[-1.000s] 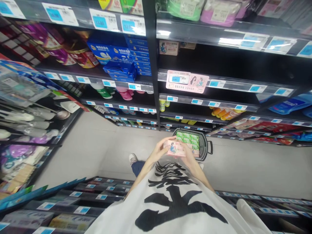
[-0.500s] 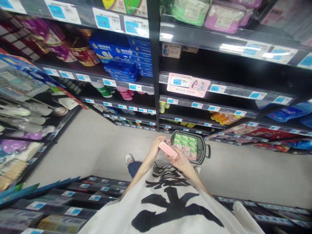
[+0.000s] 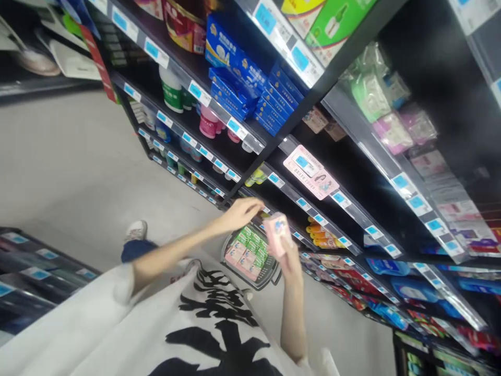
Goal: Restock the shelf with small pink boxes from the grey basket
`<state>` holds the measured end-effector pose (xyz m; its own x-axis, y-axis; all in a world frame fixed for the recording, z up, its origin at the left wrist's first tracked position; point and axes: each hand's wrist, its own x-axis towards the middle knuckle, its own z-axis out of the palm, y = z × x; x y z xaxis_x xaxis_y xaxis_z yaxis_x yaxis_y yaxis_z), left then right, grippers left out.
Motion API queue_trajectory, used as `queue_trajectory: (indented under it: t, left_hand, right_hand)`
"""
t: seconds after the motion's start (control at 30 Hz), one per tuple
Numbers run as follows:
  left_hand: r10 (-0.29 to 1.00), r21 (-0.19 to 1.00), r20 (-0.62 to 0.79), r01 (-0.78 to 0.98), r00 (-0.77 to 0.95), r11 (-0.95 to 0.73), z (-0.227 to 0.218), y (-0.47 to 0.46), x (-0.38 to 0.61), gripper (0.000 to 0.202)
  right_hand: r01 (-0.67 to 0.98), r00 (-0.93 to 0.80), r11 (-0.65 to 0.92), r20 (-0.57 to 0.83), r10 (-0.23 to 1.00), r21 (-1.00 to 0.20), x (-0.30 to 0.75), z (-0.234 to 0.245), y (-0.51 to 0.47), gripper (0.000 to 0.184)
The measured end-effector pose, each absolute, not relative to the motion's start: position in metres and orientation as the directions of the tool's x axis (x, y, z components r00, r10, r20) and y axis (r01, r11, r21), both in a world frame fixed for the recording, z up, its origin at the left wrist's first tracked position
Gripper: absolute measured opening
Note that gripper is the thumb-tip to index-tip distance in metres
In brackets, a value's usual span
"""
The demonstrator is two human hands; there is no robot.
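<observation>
My right hand (image 3: 288, 257) is wrapped round pink boxed soap (image 3: 276, 232), held upright above the right side of a dark shopping basket (image 3: 231, 270). To the left, my left hand (image 3: 245, 211) reaches toward the shelf front with its fingers stretched out and thumb apart, nothing visible in it. Green soap packs (image 3: 250, 240) fill the far part of the basket, and pink soap packs (image 3: 242, 258) lie nearer me. Whether the held soap is one pack or several pressed together I cannot tell.
In front runs a dark shelf unit with a pink price sign (image 3: 311, 172). Pink soap boxes (image 3: 315, 120) stand on the shelf behind that sign. Blue boxes (image 3: 238, 68) are stacked left of the post. Another shelf (image 3: 35, 261) borders the near left.
My hands have moved apart: the left let go of the pink soap and reached toward the shelf, while the right keeps it, now turned upright. The view has tilted and swung.
</observation>
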<state>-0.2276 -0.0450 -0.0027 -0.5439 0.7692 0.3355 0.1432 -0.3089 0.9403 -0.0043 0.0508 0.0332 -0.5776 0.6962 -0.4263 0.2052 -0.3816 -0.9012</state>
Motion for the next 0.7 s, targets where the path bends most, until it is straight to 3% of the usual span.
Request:
queue_trajectory:
  t: [0.13, 0.2, 0.3, 0.37, 0.43, 0.6, 0.7]
  left_hand:
    - [0.579, 0.604, 0.768, 0.613, -0.274, -0.51, 0.062, 0.039, -0.311, 0.016]
    - [0.544, 0.429, 0.836, 0.709, -0.075, -0.56, 0.097, 0.084, -0.349, 0.017]
    - [0.581, 0.281, 0.79, 0.726, 0.197, -0.628, 0.134, 0.138, -0.393, 0.034]
    - [0.625, 0.288, 0.729, 0.703, 0.28, -0.65, 0.14, 0.163, -0.414, 0.046]
    - [0.663, 0.366, 0.71, 0.68, 0.237, -0.635, 0.13, 0.183, -0.43, 0.057]
    - [0.586, 0.564, 0.785, 0.623, -0.2, -0.542, 0.083, 0.22, -0.435, 0.069]
    - [0.483, 0.594, 0.799, 0.589, -0.358, -0.548, 0.073, 0.227, -0.418, 0.068]
  right_hand:
    - [0.073, -0.461, -0.095, -0.118, 0.879, -0.993, -0.023, 0.101, 0.118, 0.056]
    - [0.006, -0.424, -0.016, -0.017, 0.905, -1.0, -0.035, 0.13, 0.149, 0.055]
    - [-0.083, -0.452, -0.02, 0.019, 0.892, -0.996, -0.055, 0.166, 0.191, 0.049]
    - [-0.118, -0.476, -0.034, 0.027, 0.879, -0.992, -0.067, 0.184, 0.216, 0.044]
    - [-0.105, -0.483, 0.015, 0.064, 0.873, -0.994, -0.08, 0.196, 0.242, 0.042]
    - [0.112, -0.383, 0.412, 0.343, 0.858, -0.904, -0.122, 0.202, 0.312, 0.04]
    - [0.287, -0.444, 0.487, 0.336, 0.831, -0.825, -0.151, 0.201, 0.351, 0.039]
